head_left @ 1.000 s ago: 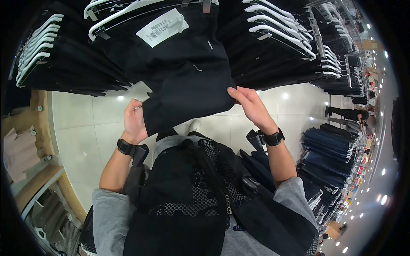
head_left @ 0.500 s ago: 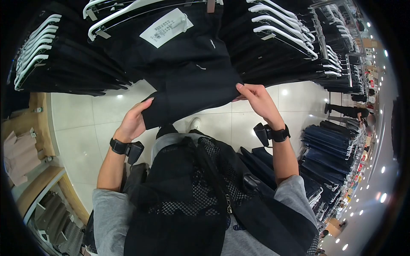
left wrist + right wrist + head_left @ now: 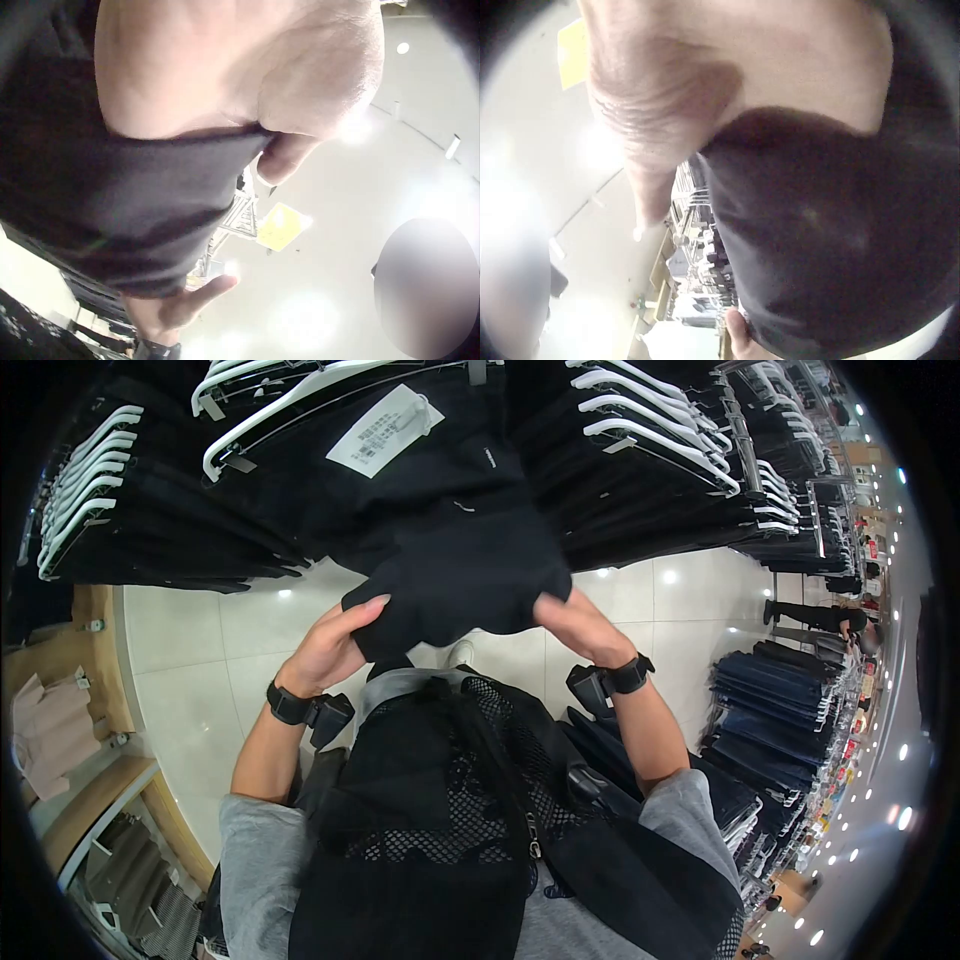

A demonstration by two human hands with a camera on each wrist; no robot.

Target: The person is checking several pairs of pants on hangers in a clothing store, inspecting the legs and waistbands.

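A black garment (image 3: 455,575) hangs from a white hanger at the top of the head view, with a white paper tag (image 3: 385,432) on its upper part. The left hand (image 3: 330,645) pinches its lower left end, thumb on top and the other fingers beneath the cloth. At the lower right end the right hand (image 3: 585,628), slightly blurred, grips the fabric with the thumb over it. In the left wrist view the dark cloth (image 3: 135,202) runs from the left palm toward the right hand (image 3: 176,307). The right wrist view has the cloth (image 3: 817,232) against the right palm.
Black garments on white hangers (image 3: 660,425) hang at both sides. Lower right is a rack of dark blue garments (image 3: 765,695); at the left stands a wooden shelf unit (image 3: 95,785) with a pink garment (image 3: 55,725). Another person (image 3: 815,618) stands far right on the tiled floor (image 3: 190,690).
The hands have come closer together, the left moving right and the right moving left and down. The cloth between them has gone from stretched to slacker and more bunched.
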